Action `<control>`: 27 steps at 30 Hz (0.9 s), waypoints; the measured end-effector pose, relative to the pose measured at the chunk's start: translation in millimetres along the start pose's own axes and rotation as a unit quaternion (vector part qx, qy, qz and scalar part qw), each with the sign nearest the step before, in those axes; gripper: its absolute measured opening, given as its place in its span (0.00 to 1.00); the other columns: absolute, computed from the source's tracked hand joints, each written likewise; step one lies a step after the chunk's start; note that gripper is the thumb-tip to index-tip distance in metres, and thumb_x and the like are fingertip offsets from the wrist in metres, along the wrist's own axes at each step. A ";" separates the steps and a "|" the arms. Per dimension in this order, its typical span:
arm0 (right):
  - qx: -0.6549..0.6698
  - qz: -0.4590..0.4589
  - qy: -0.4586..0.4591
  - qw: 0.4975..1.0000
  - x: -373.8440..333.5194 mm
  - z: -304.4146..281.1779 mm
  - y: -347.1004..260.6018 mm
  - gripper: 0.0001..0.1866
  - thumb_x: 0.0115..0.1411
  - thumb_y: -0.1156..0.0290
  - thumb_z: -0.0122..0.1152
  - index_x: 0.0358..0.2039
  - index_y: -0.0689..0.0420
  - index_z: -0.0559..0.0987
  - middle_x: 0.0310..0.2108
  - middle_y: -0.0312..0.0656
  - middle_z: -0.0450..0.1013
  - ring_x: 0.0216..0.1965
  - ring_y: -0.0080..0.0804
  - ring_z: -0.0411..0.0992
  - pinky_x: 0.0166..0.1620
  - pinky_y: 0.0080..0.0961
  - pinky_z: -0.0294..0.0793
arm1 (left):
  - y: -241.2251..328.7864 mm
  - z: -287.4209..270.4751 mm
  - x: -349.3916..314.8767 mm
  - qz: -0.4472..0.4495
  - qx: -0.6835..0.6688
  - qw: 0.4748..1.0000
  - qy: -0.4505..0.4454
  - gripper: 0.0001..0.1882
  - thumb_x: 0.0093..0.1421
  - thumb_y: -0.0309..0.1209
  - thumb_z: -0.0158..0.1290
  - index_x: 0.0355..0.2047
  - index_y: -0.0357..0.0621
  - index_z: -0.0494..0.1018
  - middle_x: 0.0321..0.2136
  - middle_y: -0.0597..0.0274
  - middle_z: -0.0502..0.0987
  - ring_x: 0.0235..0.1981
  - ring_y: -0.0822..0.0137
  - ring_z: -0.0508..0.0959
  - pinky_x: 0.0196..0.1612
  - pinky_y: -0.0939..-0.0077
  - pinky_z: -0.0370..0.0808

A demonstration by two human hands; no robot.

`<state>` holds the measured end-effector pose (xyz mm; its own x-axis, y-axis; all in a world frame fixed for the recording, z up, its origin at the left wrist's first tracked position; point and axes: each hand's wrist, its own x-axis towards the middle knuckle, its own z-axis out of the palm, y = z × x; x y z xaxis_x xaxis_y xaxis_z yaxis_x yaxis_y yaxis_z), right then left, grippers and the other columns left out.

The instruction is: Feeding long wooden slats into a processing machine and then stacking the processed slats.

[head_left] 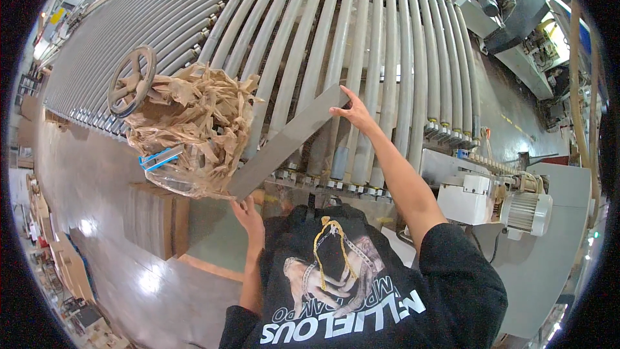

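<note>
A long, narrow grey board (289,145) slants across the front of the roller conveyor, its far end to the right and its near end to the left. My right hand (357,112) grips the far end, thumb on one side and fingers at the end edge. At the near end my left hand (248,214) has its fingertips on the board, and part of its grip is hidden beneath. Just left of the board sits a heap of crumpled brown plastic wrap (203,113), close to the near end.
Grey conveyor rollers (368,45) stretch ahead. A handwheel (132,82) rises beside the wrap, with a blue-edged strip (160,158) lying on it. A stack of brown panels (155,220) stands at the left. To the right are an electric motor (526,212) and a grey machine surface (555,271).
</note>
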<state>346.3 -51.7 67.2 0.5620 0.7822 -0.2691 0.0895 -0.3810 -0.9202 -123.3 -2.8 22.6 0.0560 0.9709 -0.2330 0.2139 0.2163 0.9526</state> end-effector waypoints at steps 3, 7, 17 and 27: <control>-0.020 -0.011 0.013 1.000 1.0 1.4 3.9 0.61 0.51 0.43 0.85 0.78 0.51 0.62 0.73 0.51 0.65 0.74 0.45 0.62 0.75 0.43 0.61 | -20.7 -6.8 6.7 -0.024 0.001 1.000 -0.001 0.38 0.73 0.31 0.57 0.77 0.34 0.54 0.72 0.46 0.63 0.70 0.55 0.66 0.74 0.58 0.60; -0.027 -0.016 0.017 0.999 0.9 5.6 6.1 0.61 0.52 0.44 0.85 0.79 0.51 0.61 0.72 0.50 0.66 0.74 0.44 0.62 0.75 0.41 0.59 | -25.0 -15.6 7.0 -0.025 -0.009 0.999 -0.021 0.37 0.73 0.29 0.57 0.76 0.33 0.54 0.71 0.45 0.65 0.68 0.54 0.68 0.72 0.62 0.62; -0.152 -0.127 0.163 0.967 -75.4 -12.9 23.2 0.46 0.62 0.55 0.75 0.74 0.56 0.64 0.72 0.53 0.66 0.76 0.53 0.57 0.80 0.51 0.50 | 19.4 -40.2 -23.2 0.062 0.082 0.994 0.025 0.32 0.74 0.27 0.54 0.75 0.33 0.58 0.68 0.46 0.69 0.66 0.54 0.71 0.68 0.61 0.68; -0.596 0.167 0.060 0.783 -258.6 -109.7 78.3 0.41 0.49 0.72 0.76 0.66 0.54 0.74 0.71 0.50 0.64 0.79 0.54 0.51 0.81 0.61 0.35 | 52.7 -31.3 -30.4 0.210 0.195 0.958 -0.032 0.20 0.75 0.33 0.55 0.62 0.34 0.73 0.53 0.49 0.80 0.52 0.58 0.80 0.58 0.61 0.76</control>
<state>298.2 -337.9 95.9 0.7847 0.5163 -0.3431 0.5849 -0.8000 0.1337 -144.2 -17.6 86.0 0.2738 0.9528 0.1309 0.5073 -0.2587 0.8220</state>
